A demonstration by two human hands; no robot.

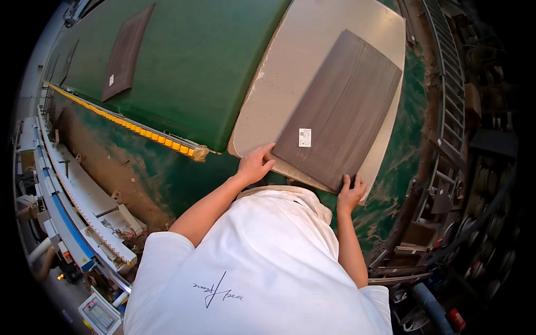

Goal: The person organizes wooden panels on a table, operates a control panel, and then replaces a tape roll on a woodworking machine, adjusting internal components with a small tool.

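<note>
A dark brown wood-grain panel (346,106) with a small white label (305,138) lies at a slant on a pale, round-cornered board (262,111) in front of me. At the panel's near left corner, my left hand (254,166) has its fingers curled, with the index finger and thumb at the edge. My right hand (350,192) grips the near right corner, its thumb along the edge and its lower fingers partly hidden. The panel's near edge runs between my two hands, close to my waist.
A green conveyor belt (190,61) at the left carries another brown panel (127,53). Yellow rollers (134,126) line its near edge. Machinery with a small control screen (100,314) stands lower left. A metal roller rack (446,84) runs along the right, beside dark clutter.
</note>
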